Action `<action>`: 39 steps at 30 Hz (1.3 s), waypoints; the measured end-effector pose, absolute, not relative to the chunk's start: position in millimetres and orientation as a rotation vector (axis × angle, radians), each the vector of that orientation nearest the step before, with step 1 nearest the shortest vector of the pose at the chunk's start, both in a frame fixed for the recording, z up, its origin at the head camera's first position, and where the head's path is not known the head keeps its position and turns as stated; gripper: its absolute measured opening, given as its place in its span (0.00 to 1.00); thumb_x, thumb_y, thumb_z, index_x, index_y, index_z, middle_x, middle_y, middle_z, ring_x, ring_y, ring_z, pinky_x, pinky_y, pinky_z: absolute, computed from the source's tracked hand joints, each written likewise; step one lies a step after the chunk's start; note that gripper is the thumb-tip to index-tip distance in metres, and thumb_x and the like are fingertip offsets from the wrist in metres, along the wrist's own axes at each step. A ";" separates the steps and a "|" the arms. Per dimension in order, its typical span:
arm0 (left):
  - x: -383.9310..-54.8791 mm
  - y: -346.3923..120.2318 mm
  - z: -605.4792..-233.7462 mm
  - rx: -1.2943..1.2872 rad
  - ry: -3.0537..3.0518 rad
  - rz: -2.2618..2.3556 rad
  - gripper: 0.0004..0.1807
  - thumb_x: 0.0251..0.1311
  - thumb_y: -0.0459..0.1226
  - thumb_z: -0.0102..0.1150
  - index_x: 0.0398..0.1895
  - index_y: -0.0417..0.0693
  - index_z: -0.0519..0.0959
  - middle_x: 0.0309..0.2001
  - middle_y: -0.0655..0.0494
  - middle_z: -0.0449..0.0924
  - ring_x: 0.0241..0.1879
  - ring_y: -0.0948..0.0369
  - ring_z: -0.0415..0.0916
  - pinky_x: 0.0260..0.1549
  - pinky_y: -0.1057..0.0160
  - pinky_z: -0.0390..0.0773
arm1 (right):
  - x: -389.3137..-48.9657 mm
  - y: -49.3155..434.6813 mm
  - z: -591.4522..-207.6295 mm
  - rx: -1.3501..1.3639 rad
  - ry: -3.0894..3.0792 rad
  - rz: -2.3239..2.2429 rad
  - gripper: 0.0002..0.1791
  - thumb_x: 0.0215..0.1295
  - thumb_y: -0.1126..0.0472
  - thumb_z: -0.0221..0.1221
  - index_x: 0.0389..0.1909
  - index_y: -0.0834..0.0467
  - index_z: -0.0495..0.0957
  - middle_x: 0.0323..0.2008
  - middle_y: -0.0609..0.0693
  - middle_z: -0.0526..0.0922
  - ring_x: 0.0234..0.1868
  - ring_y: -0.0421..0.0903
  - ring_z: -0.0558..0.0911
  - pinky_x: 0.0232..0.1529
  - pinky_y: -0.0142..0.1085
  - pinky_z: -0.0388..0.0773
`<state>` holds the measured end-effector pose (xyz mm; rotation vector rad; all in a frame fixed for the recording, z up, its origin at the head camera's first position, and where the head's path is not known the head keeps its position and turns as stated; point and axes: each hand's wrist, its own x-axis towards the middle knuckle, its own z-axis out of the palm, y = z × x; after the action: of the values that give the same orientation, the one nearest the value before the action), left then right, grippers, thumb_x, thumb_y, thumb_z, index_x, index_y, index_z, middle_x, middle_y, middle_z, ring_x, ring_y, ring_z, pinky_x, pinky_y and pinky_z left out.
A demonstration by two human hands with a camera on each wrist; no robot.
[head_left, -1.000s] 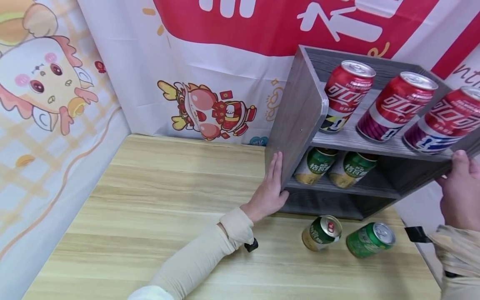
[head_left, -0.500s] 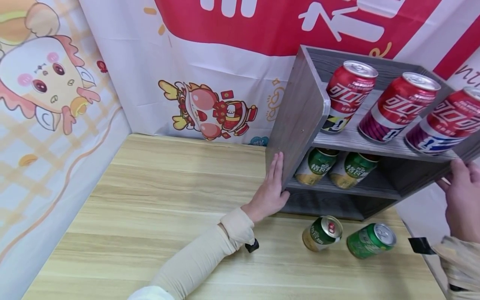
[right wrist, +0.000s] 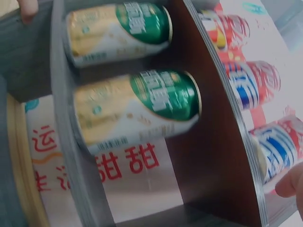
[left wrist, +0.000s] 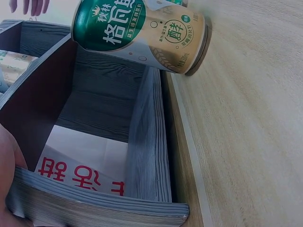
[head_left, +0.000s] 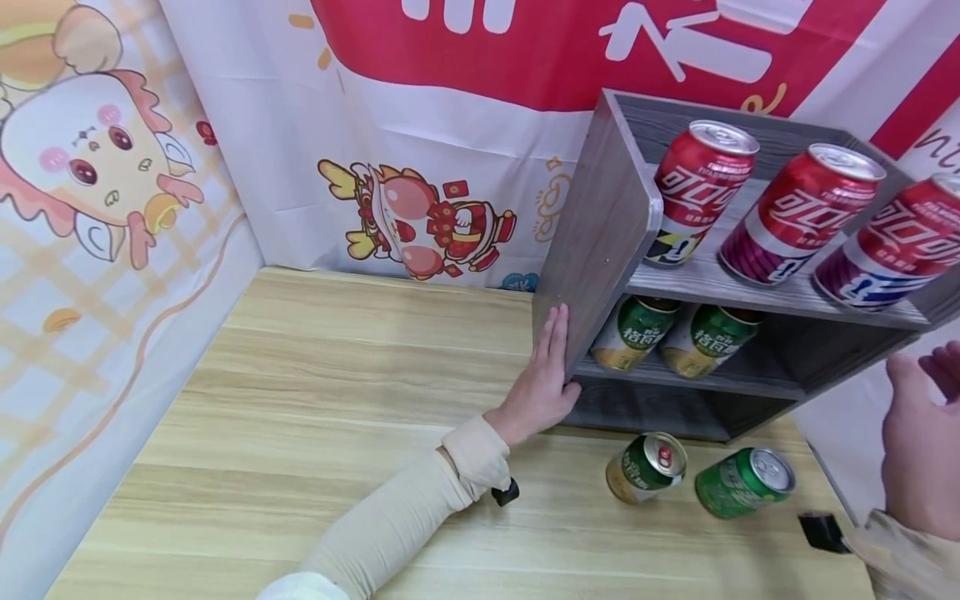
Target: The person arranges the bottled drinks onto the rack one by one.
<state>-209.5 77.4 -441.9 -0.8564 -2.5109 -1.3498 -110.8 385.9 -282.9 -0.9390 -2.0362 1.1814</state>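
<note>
A grey wooden shelf unit (head_left: 600,217) stands on the table. My left hand (head_left: 534,390) rests on its left side panel, fingers straight along the outside and thumb at the front edge. My right hand (head_left: 924,454) is off the unit's right end, fingers loosely bent and holding nothing. Three red cola cans (head_left: 802,212) stand on the upper shelf. Below them are two green-and-gold drink cans (head_left: 637,332), seen closer as cans (right wrist: 137,111) in the right wrist view. A similar green-and-gold can (head_left: 647,467) and a green can (head_left: 744,482) stand on the table in front.
The wood-grain table (head_left: 300,433) spreads to the left of the unit. A printed cloth (head_left: 420,108) hangs behind it, and another patterned cloth (head_left: 97,275) covers the left side. The table's right edge runs just past the green can.
My right hand has let go of the shelf unit's right side and moved down, away from it. My left hand stays against the left panel. The cans keep their places.
</note>
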 end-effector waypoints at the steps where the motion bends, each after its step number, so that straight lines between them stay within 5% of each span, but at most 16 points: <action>1: -209.4 77.5 -441.8 -0.856 -2.512 -1.348 0.61 0.64 0.30 0.65 0.81 0.51 0.25 0.82 0.48 0.28 0.80 0.55 0.36 0.62 0.57 0.74 | -107.7 383.2 -284.4 -0.930 -2.022 1.177 0.27 0.80 0.53 0.49 0.76 0.40 0.58 0.71 0.35 0.64 0.73 0.34 0.60 0.75 0.31 0.51; 12: -209.6 77.6 -441.9 -0.845 -2.500 -1.347 0.61 0.62 0.29 0.66 0.82 0.51 0.27 0.82 0.47 0.29 0.80 0.54 0.37 0.66 0.56 0.69 | -88.5 366.6 -308.6 -0.423 -1.832 1.454 0.13 0.70 0.71 0.58 0.51 0.55 0.77 0.45 0.48 0.78 0.43 0.38 0.77 0.42 0.18 0.75; 23: -209.8 77.7 -441.3 -0.832 -2.495 -1.344 0.61 0.62 0.30 0.66 0.82 0.51 0.28 0.82 0.46 0.31 0.80 0.53 0.42 0.63 0.57 0.74 | -67.6 354.3 -329.2 -0.108 -2.444 1.275 0.05 0.72 0.70 0.59 0.44 0.66 0.80 0.37 0.35 0.86 0.37 0.32 0.82 0.40 0.18 0.75; 28: -209.4 77.7 -441.2 -0.835 -2.494 -1.343 0.60 0.62 0.30 0.65 0.82 0.50 0.28 0.82 0.45 0.31 0.80 0.52 0.42 0.62 0.57 0.74 | -66.3 344.0 -341.9 0.149 -2.630 1.096 0.10 0.68 0.70 0.63 0.48 0.63 0.81 0.43 0.32 0.83 0.43 0.27 0.80 0.43 0.16 0.74; 33: -209.3 77.3 -441.1 -0.832 -2.499 -1.356 0.61 0.62 0.29 0.65 0.82 0.51 0.27 0.82 0.46 0.31 0.80 0.52 0.43 0.63 0.56 0.73 | -69.7 332.4 -357.7 0.254 -2.742 0.970 0.23 0.61 0.67 0.71 0.57 0.61 0.78 0.52 0.47 0.82 0.48 0.24 0.76 0.45 0.15 0.72; 36: -209.6 77.5 -441.4 -0.832 -2.500 -1.352 0.61 0.63 0.30 0.65 0.82 0.52 0.27 0.82 0.46 0.31 0.79 0.52 0.43 0.62 0.57 0.74 | -71.3 327.5 -367.4 0.237 -2.807 0.921 0.32 0.59 0.62 0.74 0.63 0.62 0.73 0.58 0.59 0.78 0.54 0.36 0.76 0.45 0.17 0.72; 39: -209.8 77.8 -441.9 -0.827 -2.501 -1.347 0.61 0.63 0.30 0.65 0.82 0.51 0.28 0.82 0.45 0.31 0.79 0.52 0.44 0.62 0.57 0.75 | -71.7 323.9 -377.4 0.218 -2.894 0.926 0.43 0.58 0.56 0.75 0.71 0.63 0.65 0.65 0.66 0.70 0.61 0.56 0.73 0.52 0.35 0.80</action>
<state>-209.8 77.8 -441.9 -0.8273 -2.5009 -1.3467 -71.7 323.9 -377.4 0.2175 -2.8941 0.9264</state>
